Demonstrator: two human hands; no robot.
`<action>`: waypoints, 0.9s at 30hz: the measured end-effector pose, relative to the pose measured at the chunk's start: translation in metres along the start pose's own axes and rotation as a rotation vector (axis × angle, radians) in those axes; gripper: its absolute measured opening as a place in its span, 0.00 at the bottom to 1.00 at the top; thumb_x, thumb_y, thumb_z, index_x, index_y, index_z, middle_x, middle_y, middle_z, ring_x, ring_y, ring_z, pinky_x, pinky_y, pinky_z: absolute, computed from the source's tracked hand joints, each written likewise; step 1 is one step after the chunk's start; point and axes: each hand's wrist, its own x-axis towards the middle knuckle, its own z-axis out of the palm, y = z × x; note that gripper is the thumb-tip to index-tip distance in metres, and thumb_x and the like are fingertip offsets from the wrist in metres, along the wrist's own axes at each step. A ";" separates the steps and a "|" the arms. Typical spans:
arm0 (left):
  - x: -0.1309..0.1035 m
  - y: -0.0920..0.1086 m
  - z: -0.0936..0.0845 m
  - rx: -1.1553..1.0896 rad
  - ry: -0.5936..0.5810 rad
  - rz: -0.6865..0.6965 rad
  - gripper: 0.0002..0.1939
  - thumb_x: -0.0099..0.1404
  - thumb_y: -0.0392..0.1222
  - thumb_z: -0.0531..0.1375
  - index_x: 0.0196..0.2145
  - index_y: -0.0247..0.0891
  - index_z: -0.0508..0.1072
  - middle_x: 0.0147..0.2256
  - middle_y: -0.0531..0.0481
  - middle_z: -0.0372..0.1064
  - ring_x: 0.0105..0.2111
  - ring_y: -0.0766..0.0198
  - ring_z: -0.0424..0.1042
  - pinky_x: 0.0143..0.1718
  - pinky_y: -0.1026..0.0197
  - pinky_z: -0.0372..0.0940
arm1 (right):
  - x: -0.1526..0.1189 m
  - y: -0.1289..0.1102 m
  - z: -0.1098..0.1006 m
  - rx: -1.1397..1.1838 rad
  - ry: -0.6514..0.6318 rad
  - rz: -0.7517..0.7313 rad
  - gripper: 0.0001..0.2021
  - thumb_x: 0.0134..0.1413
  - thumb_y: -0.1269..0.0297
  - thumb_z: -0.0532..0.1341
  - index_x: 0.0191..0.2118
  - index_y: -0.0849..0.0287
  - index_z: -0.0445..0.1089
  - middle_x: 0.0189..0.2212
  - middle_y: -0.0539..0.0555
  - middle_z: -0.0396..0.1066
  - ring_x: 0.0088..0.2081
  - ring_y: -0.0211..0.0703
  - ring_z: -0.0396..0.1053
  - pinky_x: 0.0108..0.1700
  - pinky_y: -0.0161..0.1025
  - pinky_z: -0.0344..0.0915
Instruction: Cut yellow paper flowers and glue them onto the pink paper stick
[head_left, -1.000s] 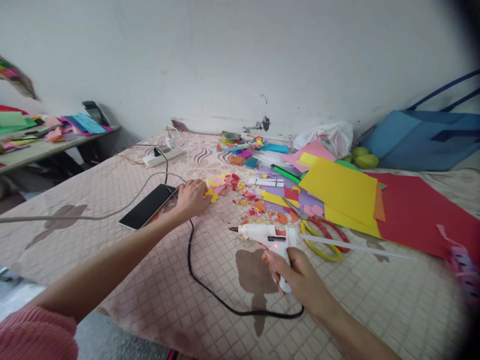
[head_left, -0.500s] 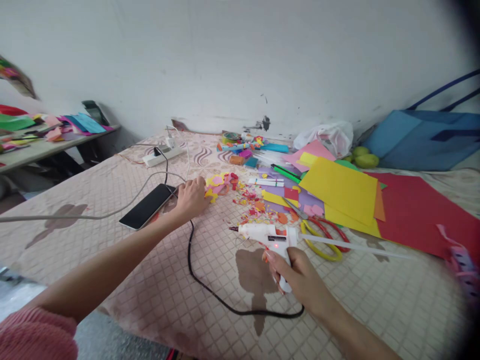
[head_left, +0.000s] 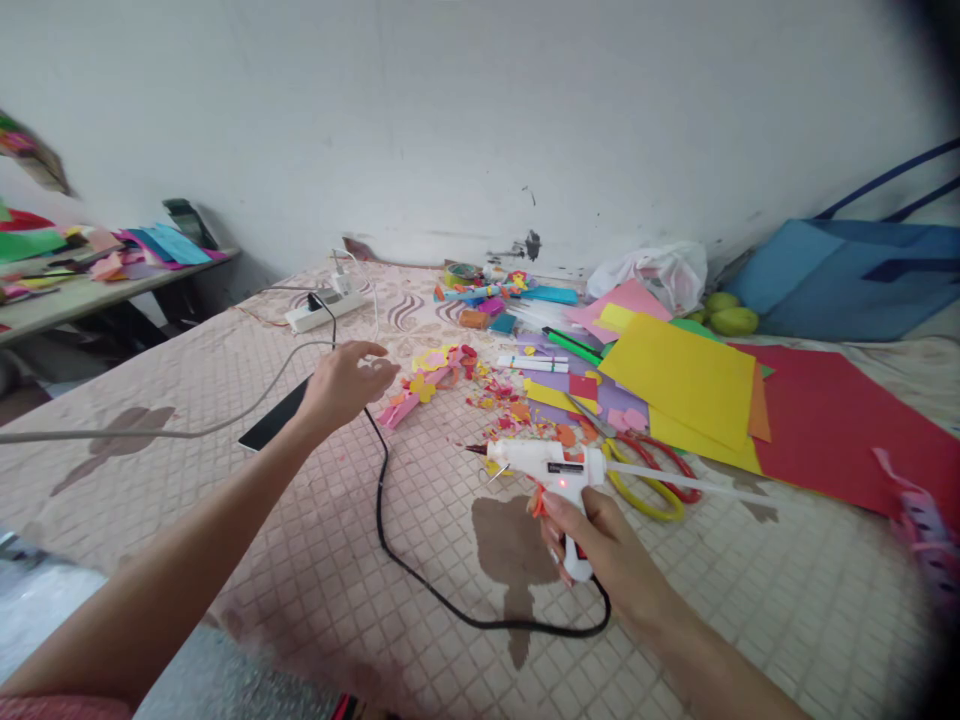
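My right hand [head_left: 600, 535] grips a white hot glue gun [head_left: 532, 462] by its handle, with the dark nozzle toward the left. A red light glows on its body, and a long clear glue stick [head_left: 690, 480] sticks out of the back. The gun's black cord [head_left: 384, 530] loops over the table. My left hand [head_left: 346, 382], fingers loosely curved and apart, hovers over the edge of a black phone [head_left: 277, 415] and covers part of it. Just right of those fingers lie a pink paper piece [head_left: 399, 410] and colourful paper flower cutouts [head_left: 442, 368].
Red-and-yellow-handled scissors [head_left: 645, 490] lie behind the glue gun, beside yellow paper sheets [head_left: 682, 385] and red paper [head_left: 817, 415]. A white power strip [head_left: 326, 312] with cables is at the back left. A blue bag [head_left: 847, 275] stands against the wall.
My left hand has drawn back leftward from the cutouts, uncovering the pink paper piece and covering more of the phone. The glue gun has shifted slightly right and up.
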 end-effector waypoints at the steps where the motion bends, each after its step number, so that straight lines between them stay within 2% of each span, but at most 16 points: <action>1: -0.003 0.003 -0.007 0.079 0.096 0.034 0.13 0.56 0.50 0.58 0.35 0.40 0.71 0.39 0.45 0.71 0.39 0.55 0.69 0.42 0.52 0.61 | 0.000 0.000 0.000 0.036 -0.004 -0.008 0.17 0.53 0.50 0.57 0.27 0.61 0.64 0.15 0.45 0.60 0.14 0.31 0.58 0.15 0.29 0.56; 3: -0.012 0.013 -0.018 0.143 0.265 0.127 0.08 0.58 0.46 0.57 0.30 0.39 0.70 0.40 0.46 0.70 0.42 0.56 0.68 0.44 0.53 0.60 | 0.000 0.000 -0.001 0.124 -0.014 -0.027 0.17 0.54 0.51 0.57 0.25 0.60 0.62 0.15 0.45 0.59 0.15 0.30 0.57 0.15 0.28 0.56; 5: -0.026 0.027 -0.020 0.124 0.260 0.178 0.07 0.59 0.44 0.56 0.28 0.39 0.69 0.35 0.48 0.70 0.38 0.59 0.68 0.41 0.56 0.61 | 0.000 -0.001 -0.002 0.211 -0.016 -0.047 0.17 0.55 0.53 0.57 0.23 0.60 0.60 0.16 0.45 0.59 0.15 0.30 0.56 0.16 0.28 0.55; 6: -0.034 0.035 -0.018 0.103 0.192 0.195 0.07 0.60 0.44 0.56 0.28 0.39 0.68 0.33 0.49 0.70 0.35 0.61 0.68 0.38 0.58 0.61 | 0.000 -0.002 -0.002 0.246 -0.016 -0.057 0.17 0.55 0.54 0.57 0.22 0.60 0.60 0.16 0.45 0.59 0.15 0.30 0.56 0.15 0.28 0.55; 9: -0.056 0.057 0.004 -0.037 -0.144 0.237 0.07 0.60 0.42 0.56 0.26 0.37 0.67 0.26 0.52 0.68 0.27 0.66 0.66 0.30 0.63 0.61 | 0.001 -0.003 -0.002 0.317 -0.008 -0.089 0.17 0.55 0.55 0.57 0.22 0.60 0.59 0.16 0.45 0.58 0.15 0.29 0.56 0.15 0.27 0.55; 11: -0.065 0.069 0.025 -0.141 -0.310 0.265 0.04 0.60 0.39 0.56 0.28 0.37 0.67 0.27 0.52 0.68 0.27 0.67 0.67 0.28 0.65 0.60 | 0.002 -0.003 -0.002 0.348 -0.004 -0.107 0.17 0.55 0.55 0.57 0.22 0.60 0.59 0.16 0.45 0.58 0.15 0.29 0.56 0.15 0.27 0.55; 13: -0.068 0.077 0.043 -0.182 -0.415 0.295 0.05 0.60 0.39 0.56 0.34 0.37 0.68 0.31 0.51 0.68 0.28 0.67 0.67 0.29 0.64 0.61 | 0.002 -0.002 -0.002 0.375 0.005 -0.124 0.16 0.55 0.56 0.58 0.22 0.60 0.60 0.16 0.45 0.57 0.16 0.30 0.55 0.14 0.27 0.55; 16: -0.065 0.081 0.058 -0.155 -0.454 0.346 0.07 0.60 0.39 0.55 0.37 0.38 0.69 0.35 0.48 0.67 0.32 0.64 0.68 0.33 0.62 0.63 | 0.002 -0.002 -0.002 0.389 0.006 -0.139 0.15 0.55 0.56 0.58 0.23 0.60 0.62 0.17 0.45 0.56 0.16 0.30 0.55 0.14 0.27 0.56; 22: -0.066 0.083 0.063 -0.103 -0.503 0.378 0.13 0.55 0.42 0.60 0.40 0.38 0.69 0.40 0.46 0.64 0.38 0.59 0.67 0.39 0.58 0.64 | 0.002 -0.002 -0.002 0.388 0.013 -0.122 0.13 0.53 0.56 0.59 0.25 0.60 0.63 0.17 0.45 0.55 0.17 0.30 0.55 0.14 0.27 0.56; 27: -0.068 0.085 0.069 -0.126 -0.446 0.425 0.06 0.55 0.36 0.60 0.33 0.37 0.69 0.35 0.46 0.66 0.37 0.59 0.67 0.38 0.58 0.63 | 0.001 -0.003 -0.003 0.353 0.019 -0.108 0.15 0.54 0.55 0.58 0.23 0.59 0.60 0.17 0.45 0.55 0.16 0.30 0.55 0.14 0.28 0.56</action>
